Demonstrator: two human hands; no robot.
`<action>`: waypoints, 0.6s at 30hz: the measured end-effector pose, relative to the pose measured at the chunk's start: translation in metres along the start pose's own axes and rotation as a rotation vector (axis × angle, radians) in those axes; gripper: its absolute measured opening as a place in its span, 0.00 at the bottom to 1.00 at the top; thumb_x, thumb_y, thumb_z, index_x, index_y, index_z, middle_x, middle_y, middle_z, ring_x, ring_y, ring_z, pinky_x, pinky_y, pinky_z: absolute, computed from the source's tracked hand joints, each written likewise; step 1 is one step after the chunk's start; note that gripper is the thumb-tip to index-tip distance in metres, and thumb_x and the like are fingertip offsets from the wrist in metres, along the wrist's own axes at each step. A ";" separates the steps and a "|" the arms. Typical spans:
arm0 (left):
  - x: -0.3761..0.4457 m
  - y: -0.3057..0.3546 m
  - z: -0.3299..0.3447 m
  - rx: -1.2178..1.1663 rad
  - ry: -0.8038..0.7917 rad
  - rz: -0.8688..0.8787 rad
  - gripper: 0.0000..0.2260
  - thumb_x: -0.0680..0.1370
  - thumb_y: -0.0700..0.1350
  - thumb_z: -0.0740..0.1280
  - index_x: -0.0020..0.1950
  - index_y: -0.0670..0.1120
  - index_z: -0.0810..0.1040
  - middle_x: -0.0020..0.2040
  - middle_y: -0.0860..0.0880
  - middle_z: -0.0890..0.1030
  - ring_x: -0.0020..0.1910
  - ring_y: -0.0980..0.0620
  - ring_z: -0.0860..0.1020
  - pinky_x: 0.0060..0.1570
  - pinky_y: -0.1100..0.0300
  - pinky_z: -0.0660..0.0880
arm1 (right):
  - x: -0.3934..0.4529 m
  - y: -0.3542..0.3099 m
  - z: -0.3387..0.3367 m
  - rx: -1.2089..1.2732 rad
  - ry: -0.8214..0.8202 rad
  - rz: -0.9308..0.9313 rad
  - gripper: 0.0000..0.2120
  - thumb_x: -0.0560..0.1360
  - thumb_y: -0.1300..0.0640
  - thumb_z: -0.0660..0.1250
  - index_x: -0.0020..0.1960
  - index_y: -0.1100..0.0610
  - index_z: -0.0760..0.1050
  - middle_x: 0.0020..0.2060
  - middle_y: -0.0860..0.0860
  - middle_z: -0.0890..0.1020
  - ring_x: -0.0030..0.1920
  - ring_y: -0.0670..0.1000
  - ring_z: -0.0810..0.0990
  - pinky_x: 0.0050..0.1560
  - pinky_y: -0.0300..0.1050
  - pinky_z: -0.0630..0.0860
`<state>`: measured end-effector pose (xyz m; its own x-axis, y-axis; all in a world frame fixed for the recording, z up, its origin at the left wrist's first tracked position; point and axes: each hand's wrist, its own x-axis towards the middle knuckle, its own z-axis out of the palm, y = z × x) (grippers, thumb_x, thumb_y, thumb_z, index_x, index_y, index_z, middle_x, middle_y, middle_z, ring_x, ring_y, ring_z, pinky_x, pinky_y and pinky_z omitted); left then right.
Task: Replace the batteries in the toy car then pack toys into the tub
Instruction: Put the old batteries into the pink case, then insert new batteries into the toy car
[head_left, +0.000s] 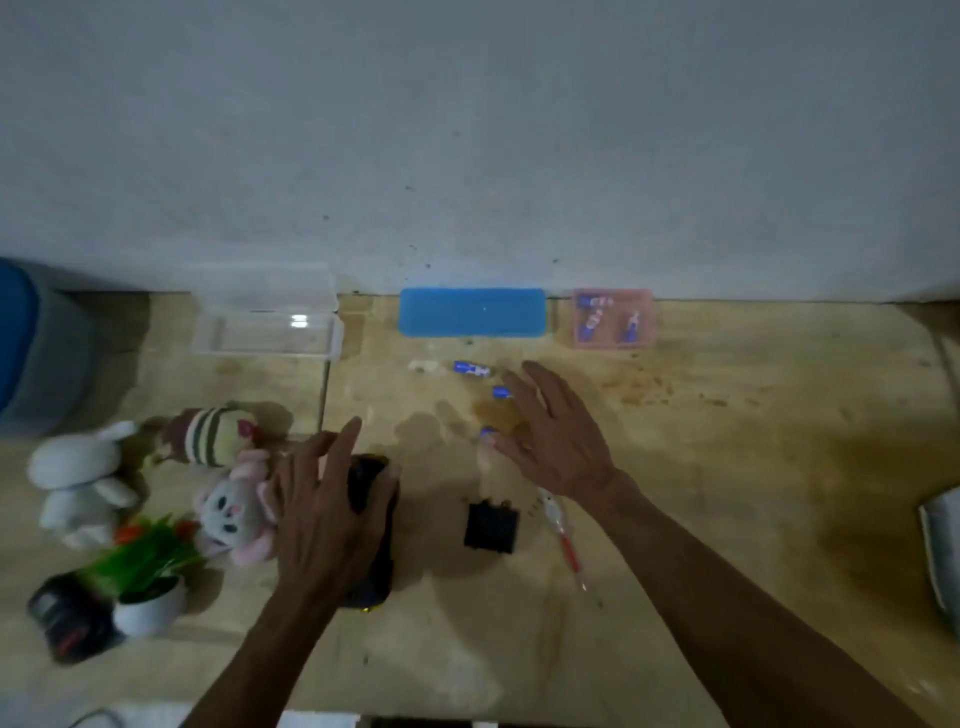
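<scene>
The dark toy car lies on the wooden table, and my left hand rests on top of it, fingers spread. Right of the car lies its black battery cover. My right hand hovers open over loose blue batteries: one lies free ahead, one shows at my fingertips, another peeks out by my thumb. A red-handled screwdriver lies under my right wrist. The clear plastic tub stands at the back left, its blue lid beside it.
A pink box with more batteries stands at the back by the wall. On the left lie a white bunny, a striped plush, a pink-eared plush, a potted fake plant and a black remote.
</scene>
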<state>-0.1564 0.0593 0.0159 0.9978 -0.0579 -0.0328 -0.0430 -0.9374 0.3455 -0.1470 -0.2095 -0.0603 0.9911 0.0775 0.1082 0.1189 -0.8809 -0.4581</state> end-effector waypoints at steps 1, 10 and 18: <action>-0.009 -0.010 0.000 -0.009 -0.012 -0.010 0.31 0.75 0.63 0.61 0.71 0.46 0.72 0.62 0.40 0.75 0.61 0.39 0.72 0.60 0.39 0.70 | 0.004 0.000 0.008 -0.005 -0.038 -0.048 0.38 0.78 0.31 0.56 0.76 0.58 0.67 0.73 0.62 0.70 0.72 0.64 0.70 0.68 0.59 0.71; -0.045 -0.047 0.018 -0.150 -0.113 -0.063 0.41 0.72 0.67 0.67 0.77 0.47 0.62 0.67 0.42 0.69 0.64 0.40 0.71 0.59 0.43 0.75 | 0.055 0.000 0.051 -0.132 -0.154 -0.399 0.35 0.78 0.34 0.59 0.77 0.54 0.65 0.75 0.58 0.68 0.74 0.60 0.65 0.71 0.61 0.67; -0.052 -0.049 0.031 -0.377 -0.163 -0.116 0.42 0.74 0.63 0.72 0.80 0.51 0.55 0.74 0.50 0.68 0.69 0.49 0.70 0.62 0.50 0.75 | 0.072 -0.014 0.063 -0.197 0.057 -0.567 0.18 0.82 0.42 0.62 0.49 0.57 0.77 0.43 0.56 0.79 0.43 0.59 0.76 0.39 0.54 0.75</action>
<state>-0.2080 0.0974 -0.0284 0.9725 -0.0415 -0.2292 0.1208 -0.7517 0.6484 -0.0739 -0.1625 -0.1013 0.7711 0.5397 0.3378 0.6089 -0.7801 -0.1437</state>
